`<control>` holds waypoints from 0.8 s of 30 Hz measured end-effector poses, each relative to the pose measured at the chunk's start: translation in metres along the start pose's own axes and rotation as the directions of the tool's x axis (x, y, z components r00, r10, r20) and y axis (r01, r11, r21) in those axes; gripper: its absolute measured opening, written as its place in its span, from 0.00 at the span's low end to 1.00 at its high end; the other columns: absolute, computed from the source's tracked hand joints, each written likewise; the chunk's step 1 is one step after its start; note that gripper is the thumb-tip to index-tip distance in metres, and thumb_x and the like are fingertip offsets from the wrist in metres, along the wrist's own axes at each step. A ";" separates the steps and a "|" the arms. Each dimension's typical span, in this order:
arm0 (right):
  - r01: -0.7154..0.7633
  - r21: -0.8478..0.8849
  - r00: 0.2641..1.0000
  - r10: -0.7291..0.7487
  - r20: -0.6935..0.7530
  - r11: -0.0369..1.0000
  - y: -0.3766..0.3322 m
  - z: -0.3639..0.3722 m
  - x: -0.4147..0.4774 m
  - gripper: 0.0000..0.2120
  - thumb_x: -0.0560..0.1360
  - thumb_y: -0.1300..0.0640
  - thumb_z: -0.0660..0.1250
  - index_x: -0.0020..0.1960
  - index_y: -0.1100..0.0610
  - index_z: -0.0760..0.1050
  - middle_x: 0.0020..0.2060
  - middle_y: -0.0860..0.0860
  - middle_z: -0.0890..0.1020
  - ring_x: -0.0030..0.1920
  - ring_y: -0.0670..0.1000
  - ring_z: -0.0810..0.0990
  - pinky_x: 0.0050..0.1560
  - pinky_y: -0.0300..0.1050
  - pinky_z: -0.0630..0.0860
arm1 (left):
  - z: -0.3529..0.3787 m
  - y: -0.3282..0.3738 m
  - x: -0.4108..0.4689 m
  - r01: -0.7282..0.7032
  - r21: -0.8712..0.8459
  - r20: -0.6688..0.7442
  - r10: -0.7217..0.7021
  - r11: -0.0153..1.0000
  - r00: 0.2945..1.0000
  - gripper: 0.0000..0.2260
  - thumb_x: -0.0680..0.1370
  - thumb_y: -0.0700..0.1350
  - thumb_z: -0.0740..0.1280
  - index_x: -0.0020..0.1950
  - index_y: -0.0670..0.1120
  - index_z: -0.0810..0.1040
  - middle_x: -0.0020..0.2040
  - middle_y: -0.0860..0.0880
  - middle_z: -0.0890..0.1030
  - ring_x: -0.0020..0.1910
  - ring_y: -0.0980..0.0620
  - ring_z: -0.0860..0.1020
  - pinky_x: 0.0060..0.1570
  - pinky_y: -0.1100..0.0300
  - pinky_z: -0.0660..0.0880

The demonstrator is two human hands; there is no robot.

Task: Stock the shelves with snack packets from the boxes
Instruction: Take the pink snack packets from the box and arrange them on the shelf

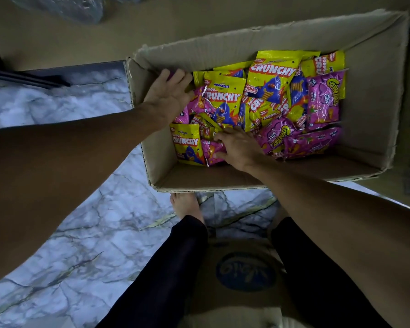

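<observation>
Two bare hands reach into an open cardboard box (369, 74) that stands on a marbled floor (81, 221). The snack packets (270, 91), yellow ones and pink ones, lie heaped in it and hide its bottom and one another's lower edges. A purple thing (171, 74) shows between the fingers of the left hand (169, 93), too covered to make out. Crumpled clear plastic (64, 5) at the top edge is blurred and cut off.

That left hand lies palm down at the box's left wall, its fingers fairly straight and spread over the packets there; whether it has hold of the purple thing cannot be told. The right hand (238, 150) is near the front wall, its fingers and thumb bent round the edge of the near pink packet (211, 150), with fingertips also touching the yellow packets beside it.

Across the view the box's long axis runs left to right, a little tilted. The middle yellow packet (224, 98) lies face up, its top toward the far wall and its print reading upright. The far-right pink packet (323, 100) also lies lengthwise toward that wall, but its lettering runs sideways.

A bare foot (186, 207) touches the box's front edge, and flattened cardboard (246, 273) with a blue oval mark lies between dark trouser legs.
</observation>
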State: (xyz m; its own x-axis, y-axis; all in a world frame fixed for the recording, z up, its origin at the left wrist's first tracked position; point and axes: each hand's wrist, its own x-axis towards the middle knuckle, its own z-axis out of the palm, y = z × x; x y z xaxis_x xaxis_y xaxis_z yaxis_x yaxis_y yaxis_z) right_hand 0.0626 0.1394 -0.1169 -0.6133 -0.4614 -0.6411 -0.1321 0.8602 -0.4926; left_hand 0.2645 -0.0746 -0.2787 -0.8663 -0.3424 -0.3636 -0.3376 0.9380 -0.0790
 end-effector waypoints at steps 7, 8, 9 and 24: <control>-0.054 -0.077 0.999 0.054 0.000 0.996 -0.005 0.002 0.001 0.30 0.76 0.48 0.72 0.75 0.53 0.67 0.71 0.52 0.71 0.73 0.57 0.65 0.70 0.58 0.63 | -0.263 0.091 0.180 -0.630 0.380 0.190 0.609 0.677 0.770 0.14 0.74 0.48 0.71 0.59 0.53 0.79 0.68 0.45 0.63 0.68 0.44 0.62 0.63 0.48 0.66; -0.059 -0.080 0.998 0.060 0.009 0.995 -0.005 0.001 0.001 0.29 0.76 0.49 0.72 0.74 0.53 0.68 0.71 0.53 0.71 0.72 0.57 0.65 0.70 0.58 0.62 | -0.274 0.092 0.188 -0.656 0.435 0.315 0.578 0.617 0.753 0.14 0.73 0.50 0.72 0.58 0.53 0.80 0.67 0.45 0.63 0.68 0.44 0.62 0.62 0.48 0.66; -0.064 -0.078 0.998 0.065 0.016 0.995 -0.005 0.000 0.000 0.28 0.76 0.49 0.71 0.73 0.53 0.70 0.70 0.53 0.71 0.72 0.57 0.65 0.70 0.58 0.62 | -0.285 0.093 0.199 -0.565 0.493 0.262 0.506 0.662 0.822 0.13 0.73 0.51 0.72 0.57 0.53 0.80 0.67 0.45 0.63 0.67 0.44 0.62 0.62 0.48 0.66; -0.192 0.494 0.926 0.323 -0.194 0.848 -0.010 -0.046 -0.060 0.14 0.75 0.52 0.75 0.53 0.59 0.76 0.47 0.53 0.82 0.48 0.53 0.80 0.44 0.48 0.77 | -0.060 0.025 0.017 0.096 0.279 0.037 -0.110 0.955 0.993 0.19 0.81 0.37 0.58 0.73 0.37 0.68 0.72 0.36 0.71 0.73 0.35 0.67 0.73 0.44 0.62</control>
State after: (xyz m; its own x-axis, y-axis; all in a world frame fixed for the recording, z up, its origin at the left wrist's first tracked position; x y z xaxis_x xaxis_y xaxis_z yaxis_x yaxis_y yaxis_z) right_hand 0.0648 0.1683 -0.0459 -0.7618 -0.1073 -0.6389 0.3904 0.7109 -0.5850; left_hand 0.2190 -0.0601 -0.2315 -0.8097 -0.4414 -0.3867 -0.3025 0.8786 -0.3695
